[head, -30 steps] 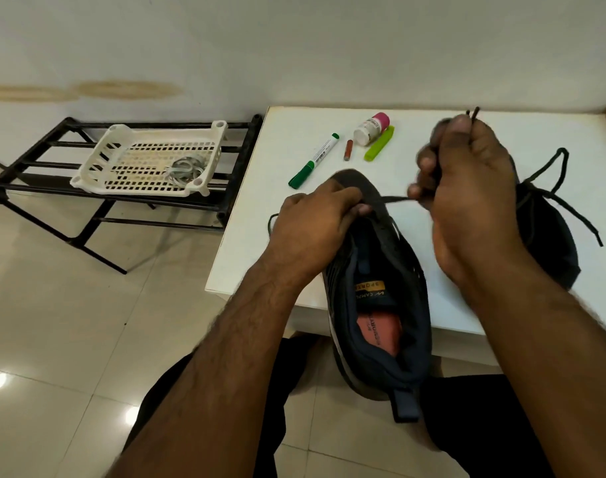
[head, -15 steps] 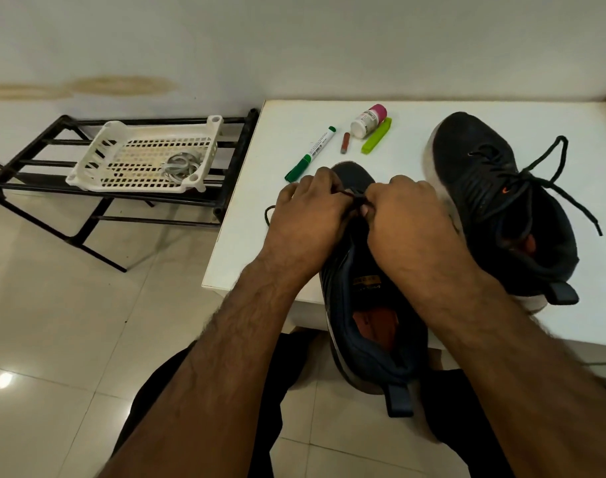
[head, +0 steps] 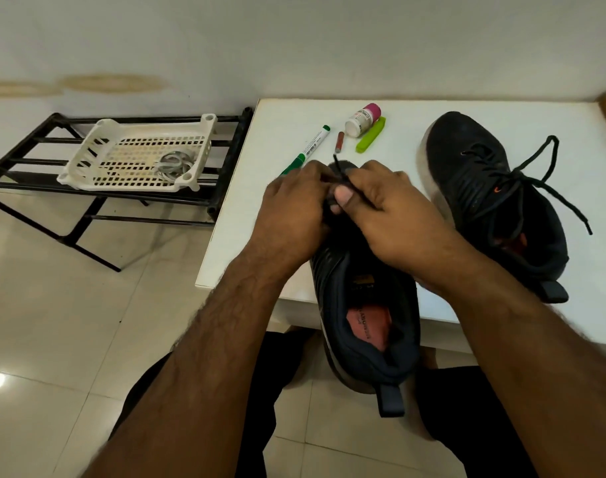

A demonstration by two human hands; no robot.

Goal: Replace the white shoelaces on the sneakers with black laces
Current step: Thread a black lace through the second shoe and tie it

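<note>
A dark sneaker (head: 367, 326) lies with its toe on the white table's front edge and its heel over my lap. My left hand (head: 291, 215) grips the sneaker's upper near the eyelets. My right hand (head: 387, 215) pinches the black lace (head: 339, 169), whose tip sticks up between the two hands. The eyelets are hidden under my fingers. A second dark sneaker (head: 494, 198) sits to the right on the table, threaded with a black lace (head: 550, 188) whose ends lie loose.
On the white table (head: 415, 108) lie a green marker (head: 308, 150), a small brown piece (head: 339, 141), a pink-capped bottle (head: 362, 119) and a lime-green item (head: 371, 139). A black rack (head: 35, 167) at left carries a white basket (head: 136, 157) holding pale laces (head: 173, 163).
My right hand came down from a raised pull and now sits against my left hand at the sneaker's eyelets. The lace tip now pokes up between the hands.
</note>
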